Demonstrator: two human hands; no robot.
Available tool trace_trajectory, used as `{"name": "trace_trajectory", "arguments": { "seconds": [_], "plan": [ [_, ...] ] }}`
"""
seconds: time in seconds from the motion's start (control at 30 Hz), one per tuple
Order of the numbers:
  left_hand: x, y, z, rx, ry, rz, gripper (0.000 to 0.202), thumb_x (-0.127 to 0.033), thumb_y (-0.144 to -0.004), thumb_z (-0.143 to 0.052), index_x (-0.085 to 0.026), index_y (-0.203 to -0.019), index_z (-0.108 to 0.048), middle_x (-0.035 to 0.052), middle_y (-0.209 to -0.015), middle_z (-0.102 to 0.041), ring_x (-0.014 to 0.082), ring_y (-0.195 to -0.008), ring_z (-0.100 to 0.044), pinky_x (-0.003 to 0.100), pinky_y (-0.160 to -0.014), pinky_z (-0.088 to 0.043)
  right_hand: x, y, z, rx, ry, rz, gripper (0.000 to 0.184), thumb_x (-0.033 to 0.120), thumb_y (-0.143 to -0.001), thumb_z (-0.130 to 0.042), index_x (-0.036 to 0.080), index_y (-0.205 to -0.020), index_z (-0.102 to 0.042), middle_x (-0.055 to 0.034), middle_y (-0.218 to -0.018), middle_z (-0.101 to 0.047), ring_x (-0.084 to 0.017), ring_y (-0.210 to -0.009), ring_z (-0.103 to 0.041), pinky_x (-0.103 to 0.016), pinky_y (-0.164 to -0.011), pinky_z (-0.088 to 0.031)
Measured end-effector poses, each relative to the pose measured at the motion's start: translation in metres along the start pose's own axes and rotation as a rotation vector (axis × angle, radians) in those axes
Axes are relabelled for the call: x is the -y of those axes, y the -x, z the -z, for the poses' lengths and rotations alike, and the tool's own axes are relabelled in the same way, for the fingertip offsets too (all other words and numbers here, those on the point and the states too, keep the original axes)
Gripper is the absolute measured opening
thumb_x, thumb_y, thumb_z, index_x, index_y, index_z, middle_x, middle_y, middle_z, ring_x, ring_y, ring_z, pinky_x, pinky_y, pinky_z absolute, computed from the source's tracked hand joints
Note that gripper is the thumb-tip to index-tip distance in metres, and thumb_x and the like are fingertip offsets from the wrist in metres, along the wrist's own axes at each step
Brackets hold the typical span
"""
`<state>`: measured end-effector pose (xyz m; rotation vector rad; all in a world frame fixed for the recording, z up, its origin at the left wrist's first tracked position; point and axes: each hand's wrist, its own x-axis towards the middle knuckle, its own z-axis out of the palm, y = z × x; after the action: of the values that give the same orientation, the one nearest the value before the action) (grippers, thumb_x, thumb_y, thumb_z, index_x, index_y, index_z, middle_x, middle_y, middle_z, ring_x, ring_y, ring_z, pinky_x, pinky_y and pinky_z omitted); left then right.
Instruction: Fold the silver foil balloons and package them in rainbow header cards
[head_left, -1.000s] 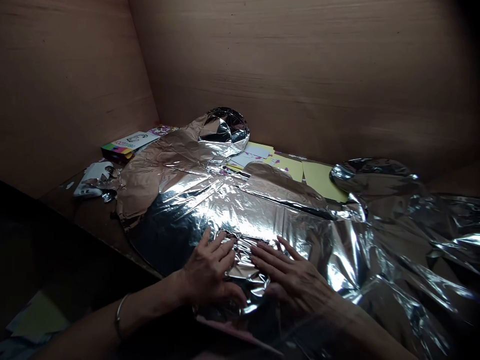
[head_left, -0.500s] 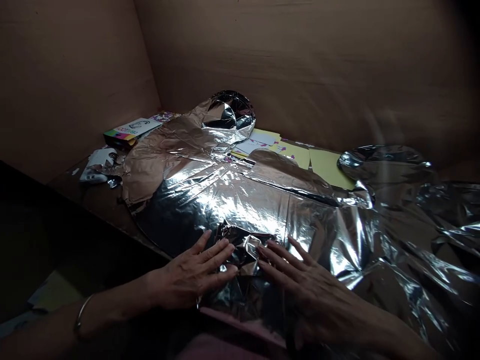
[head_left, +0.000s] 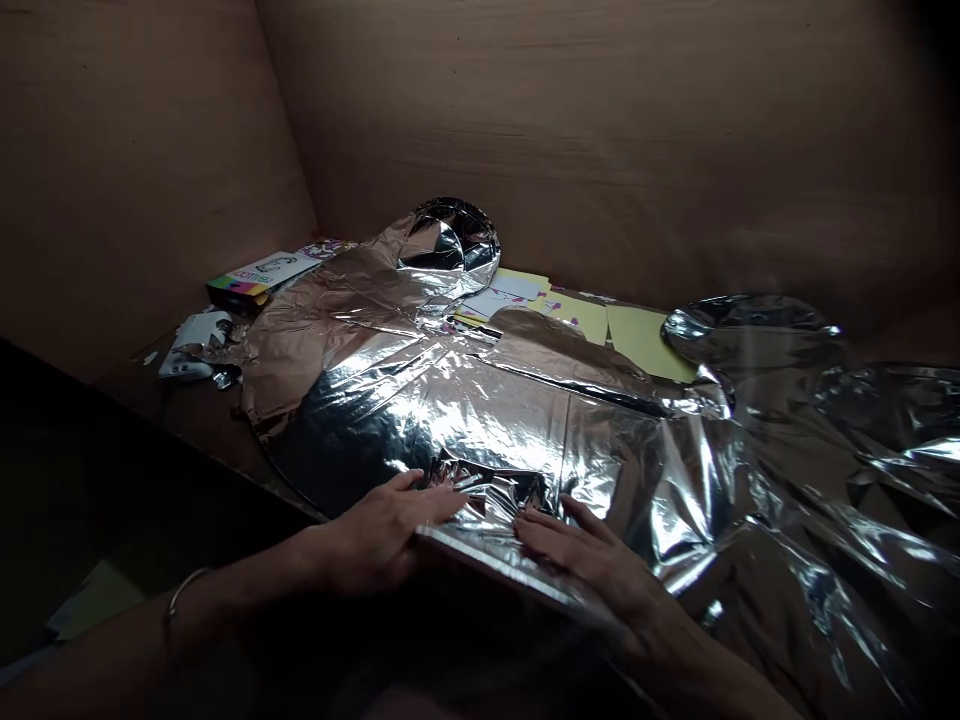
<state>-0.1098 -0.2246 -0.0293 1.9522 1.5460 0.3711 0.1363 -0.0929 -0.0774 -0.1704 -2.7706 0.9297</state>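
Observation:
A large flat silver foil balloon (head_left: 480,400) lies spread across the table, creased and shiny. My left hand (head_left: 375,535) is at its near edge, fingers over the foil and the thumb side hidden below. Opposite it, my right hand (head_left: 600,565) holds the same edge, fingers on top and thumb out of sight. Between the hands, the near edge is raised in a straight, pale line. Just beyond my fingertips sits a crumpled foil patch (head_left: 487,485).
Yellow sheets (head_left: 645,340) and white papers (head_left: 499,300) lie behind the balloon. At the left are a colourful box (head_left: 262,275) and a white device (head_left: 196,345). Wooden panels (head_left: 562,130) enclose the back and left side. The table's front edge (head_left: 217,445) runs diagonally.
My hands have gone from lying spread on the foil to gripping its near edge, thumb sides now underneath. That edge has come up between them. The view has shifted slightly.

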Motion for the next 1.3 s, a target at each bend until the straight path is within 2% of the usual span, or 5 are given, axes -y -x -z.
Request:
{"name": "trace_trajectory", "arguments": {
  "seconds": [0.27,0.47,0.67,0.97,1.3],
  "plan": [
    [0.012,-0.057,0.026,-0.339,0.281,0.553,0.051,-0.057,-0.079,-0.047,-0.009,-0.091,-0.061,0.0056,-0.066,-0.062,0.0181,-0.062,-0.059,0.024,-0.054,-0.041,0.008,-0.04,0.001,-0.359,-0.494,-0.742,0.041,0.055,-0.084,-0.043,0.017,-0.084,-0.059,-0.0042,-0.077,-0.063,-0.022,-0.077,-0.057,-0.029,-0.066,-0.044],
    [-0.012,-0.076,0.019,-0.645,-0.412,0.126,0.071,-0.065,-0.082,-0.036,-0.013,-0.129,-0.04,0.018,-0.127,-0.049,0.0305,-0.12,-0.043,0.049,-0.098,-0.033,0.002,-0.052,0.002,-0.382,-0.468,-0.821,0.045,0.06,-0.079,-0.043,0.017,-0.068,-0.052,-0.0013,-0.064,-0.054,-0.017,-0.063,-0.049,-0.027,-0.056,-0.037],
    [0.0,-0.087,-0.02,-0.205,-0.546,-0.014,0.088,-0.076,-0.074,-0.028,-0.016,-0.139,-0.027,0.0196,-0.145,-0.022,0.0394,-0.134,-0.01,0.063,-0.102,0.0,-0.012,-0.055,-0.005,-0.384,-0.247,-0.783,0.042,0.057,-0.077,-0.042,0.02,-0.058,-0.041,0.0003,-0.054,-0.048,-0.016,-0.053,-0.045,-0.027,-0.05,-0.035],
    [0.009,-0.086,-0.029,-0.119,-0.435,0.007,0.084,-0.073,-0.078,-0.024,-0.019,-0.142,-0.021,0.0163,-0.148,-0.015,0.0396,-0.135,-0.001,0.067,-0.099,0.004,0.011,-0.073,0.025,-0.31,0.725,-0.295,0.035,0.029,-0.09,-0.036,0.007,-0.107,-0.058,-0.0152,-0.099,-0.064,-0.029,-0.093,-0.057,-0.044,-0.08,-0.044],
    [0.004,-0.085,-0.026,-0.227,-0.423,-0.01,0.086,-0.06,-0.081,-0.039,-0.014,-0.144,-0.004,0.0122,-0.15,-0.009,0.0341,-0.134,-0.008,0.063,-0.104,-0.005,-0.032,-0.092,-0.023,-0.136,0.459,-0.06,0.06,0.025,-0.088,-0.03,0.013,-0.144,-0.012,-0.0128,-0.147,-0.017,-0.029,-0.134,-0.014,-0.054,-0.103,-0.025]
  ]
}}
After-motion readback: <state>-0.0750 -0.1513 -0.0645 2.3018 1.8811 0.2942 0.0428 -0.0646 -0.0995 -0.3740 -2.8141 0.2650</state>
